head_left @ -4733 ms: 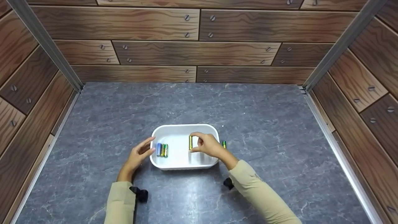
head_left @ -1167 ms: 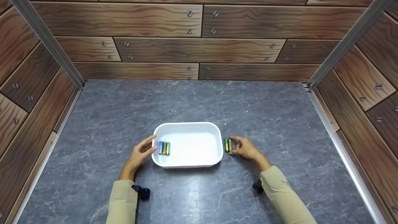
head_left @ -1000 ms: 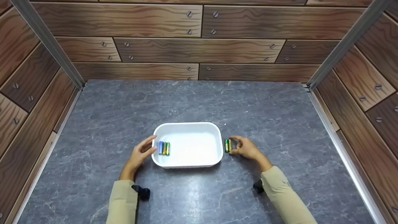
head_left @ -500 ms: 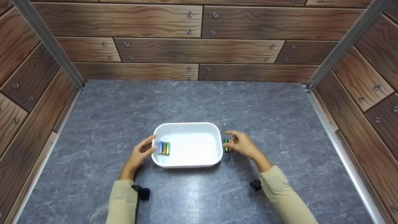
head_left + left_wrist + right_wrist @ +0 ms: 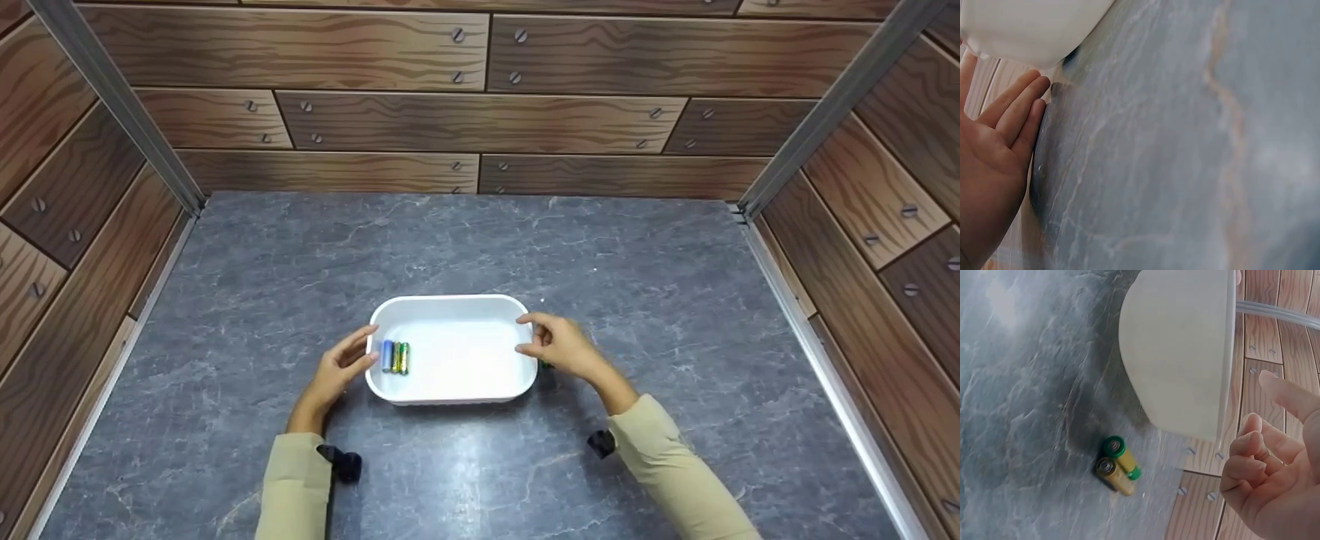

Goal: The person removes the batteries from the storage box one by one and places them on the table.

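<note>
Flanking the white tub (image 5: pixel 459 311), left hand (image 5: pixel 332 376) and right hand (image 5: pixel 564 349), thumbs (image 5: pixel 361 366) spread from fingers (image 5: pixel 1021 111).

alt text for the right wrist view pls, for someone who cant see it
Two batteries lie side by side on a grey table, near a white tub. The right hand, holding nothing, shows at right before a wood-patterned wall.

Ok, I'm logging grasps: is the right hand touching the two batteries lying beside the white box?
Apart: the right wrist view shows tabletop and wood-patterned wall plainly between the right hand and the two batteries.
</note>
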The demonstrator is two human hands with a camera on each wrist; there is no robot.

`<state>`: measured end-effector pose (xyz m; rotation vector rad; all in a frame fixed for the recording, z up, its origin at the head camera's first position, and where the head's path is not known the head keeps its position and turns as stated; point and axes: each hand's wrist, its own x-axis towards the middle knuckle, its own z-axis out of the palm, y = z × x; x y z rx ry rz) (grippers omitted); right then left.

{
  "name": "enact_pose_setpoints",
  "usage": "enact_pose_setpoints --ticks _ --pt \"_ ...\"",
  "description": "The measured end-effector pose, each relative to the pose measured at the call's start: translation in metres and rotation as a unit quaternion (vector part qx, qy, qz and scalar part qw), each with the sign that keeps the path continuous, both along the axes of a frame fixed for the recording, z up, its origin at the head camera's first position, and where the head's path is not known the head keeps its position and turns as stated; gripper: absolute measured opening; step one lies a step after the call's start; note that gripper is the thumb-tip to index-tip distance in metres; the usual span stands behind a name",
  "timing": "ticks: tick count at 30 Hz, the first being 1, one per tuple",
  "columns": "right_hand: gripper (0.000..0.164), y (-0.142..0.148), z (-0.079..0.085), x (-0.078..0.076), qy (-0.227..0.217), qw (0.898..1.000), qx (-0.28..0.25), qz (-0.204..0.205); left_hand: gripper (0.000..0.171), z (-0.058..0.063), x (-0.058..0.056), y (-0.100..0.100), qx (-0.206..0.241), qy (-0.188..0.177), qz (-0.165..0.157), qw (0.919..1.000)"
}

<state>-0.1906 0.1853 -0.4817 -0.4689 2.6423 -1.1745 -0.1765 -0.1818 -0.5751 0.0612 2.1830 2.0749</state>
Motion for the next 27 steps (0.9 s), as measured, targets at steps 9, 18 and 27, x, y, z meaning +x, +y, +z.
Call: enact_pose_setpoints --ticks 9,18,27 --pt "0.043 -0.019 -0.002 0.001 0.026 0.999 -0.008 0.025 0.052 0.0 0.0 -0.001 -0.001 -0.007 -0.003 1.0" --pt "0.04 -0.041 -0.007 0.006 0.034 0.997 -0.013 0.062 0.051 -0.001 0.0 0.001 0.005 0.013 -0.003 0.9999" --pt "0.04 -0.061 -0.014 0.009 0.042 0.994 0.016 0.098 0.05 -0.002 0.0 0.001 0.01 0.025 -0.002 0.9996"
